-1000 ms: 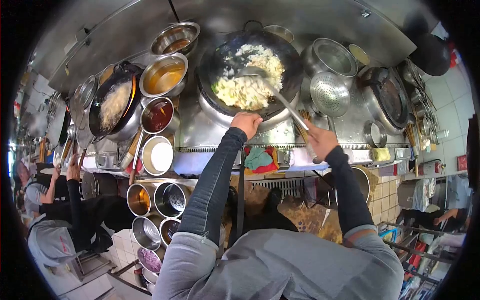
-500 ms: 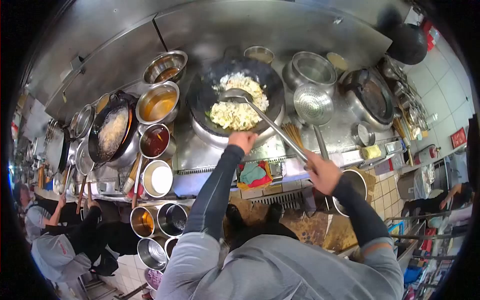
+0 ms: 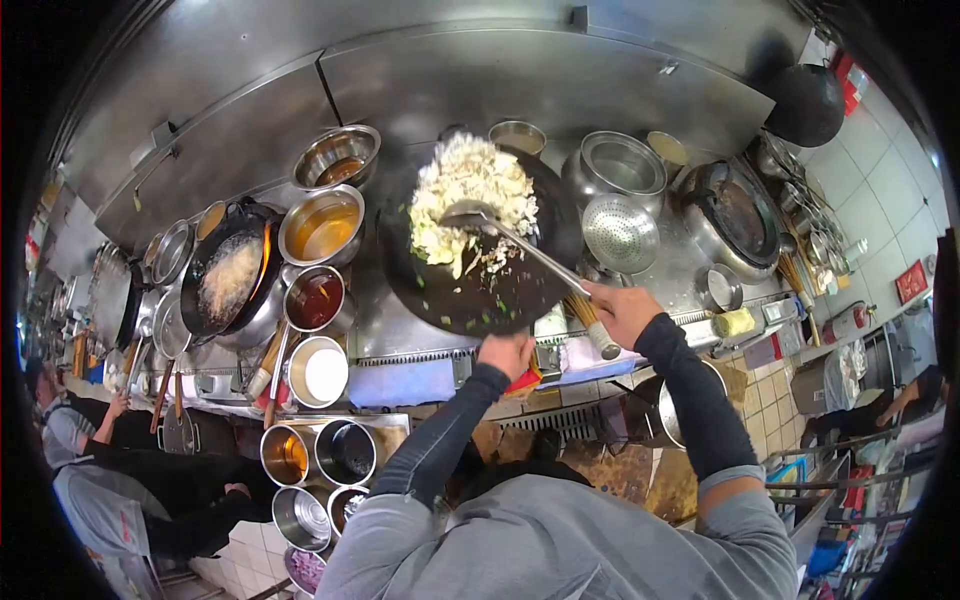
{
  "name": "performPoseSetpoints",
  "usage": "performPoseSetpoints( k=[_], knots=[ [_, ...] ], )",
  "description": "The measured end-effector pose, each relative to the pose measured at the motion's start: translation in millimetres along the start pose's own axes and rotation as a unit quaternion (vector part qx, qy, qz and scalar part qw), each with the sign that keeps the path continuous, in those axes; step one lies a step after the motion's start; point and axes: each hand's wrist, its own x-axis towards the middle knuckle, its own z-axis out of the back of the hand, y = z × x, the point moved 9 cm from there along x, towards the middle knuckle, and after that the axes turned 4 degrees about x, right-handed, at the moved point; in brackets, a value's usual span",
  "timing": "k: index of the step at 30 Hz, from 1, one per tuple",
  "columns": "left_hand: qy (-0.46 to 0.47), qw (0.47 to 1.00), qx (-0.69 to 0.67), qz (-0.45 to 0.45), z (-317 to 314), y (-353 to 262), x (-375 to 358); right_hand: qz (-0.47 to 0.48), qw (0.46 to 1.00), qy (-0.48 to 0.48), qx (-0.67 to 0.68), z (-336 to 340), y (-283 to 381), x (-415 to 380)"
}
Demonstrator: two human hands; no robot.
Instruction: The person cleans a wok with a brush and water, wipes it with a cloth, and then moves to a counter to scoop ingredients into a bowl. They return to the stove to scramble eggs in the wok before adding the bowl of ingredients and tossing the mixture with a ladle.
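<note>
My left hand (image 3: 508, 352) is closed on the near edge of a large black wok (image 3: 440, 300); a handle or cloth under the fingers cannot be made out. A pale yellow and white mass of food (image 3: 475, 180), resembling rice with egg, is heaped toward the wok's far side. Green bits are scattered over the bare near part. My right hand (image 3: 622, 310) grips the long metal handle of a ladle (image 3: 467, 213), its bowl among the food.
Left of the wok stand steel bowls of amber liquid (image 3: 322, 228), a pot of red sauce (image 3: 313, 300) and a second wok (image 3: 230, 285) with frothy contents and flame beside it. On the right are a perforated strainer (image 3: 620, 234) and a bamboo brush (image 3: 592, 325). A co-worker (image 3: 105, 500) is at left.
The wok has come toward me and tilted, with the food thrown to its far side. My left hand has moved right and nearer my body. My right hand has risen slightly with the ladle.
</note>
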Motion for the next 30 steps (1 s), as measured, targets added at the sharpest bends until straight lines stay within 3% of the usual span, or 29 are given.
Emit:
performPoseSetpoints(
  k=[2, 4, 8, 9, 11, 14, 16, 19, 20, 23, 26, 30],
  knots=[
    [0.086, 0.995, -0.048, 0.011, 15, -23, -17, -0.025, 0.998, -0.029, 0.055, 6, 6, -1],
    [0.068, 0.998, -0.001, 0.003, 50, -29, 9, 0.011, 0.995, -0.052, 0.079, 9, 7, -11],
    [0.056, 0.997, -0.021, 0.047, 66, 15, 62, -0.020, 0.995, 0.066, 0.071, 51, 26, -56],
    [0.048, 0.998, -0.021, 0.035, 55, 17, 54, 0.005, 0.997, 0.068, 0.047, 74, 33, -71],
    [0.110, 0.993, -0.047, 0.025, 68, -12, 29, -0.034, 0.983, 0.179, -0.036, 106, 39, -98],
    [0.092, 0.996, -0.021, -0.011, 136, -50, 39, 0.011, 0.989, 0.146, -0.015, 138, 55, -113],
    [0.022, 0.998, -0.039, -0.052, 145, -47, 62, -0.019, 0.981, 0.167, -0.095, 119, 57, -92],
    [-0.010, 1.000, -0.008, -0.018, 72, -10, 62, -0.005, 0.995, 0.065, -0.077, 47, 40, -36],
    [0.001, 0.999, -0.032, 0.026, 42, 4, 46, -0.011, 0.997, 0.042, -0.058, 22, 35, -21],
    [0.045, 0.998, -0.043, 0.011, 5, -1, 1, -0.070, 0.997, 0.006, -0.008, -19, 16, -15],
    [0.082, 0.996, -0.042, 0.005, 47, -21, 5, -0.085, 0.996, -0.019, 0.021, -24, 10, -47],
    [-0.006, 1.000, -0.009, -0.013, 90, 12, 58, -0.104, 0.994, 0.013, 0.027, -5, 3, -112]
  ],
)
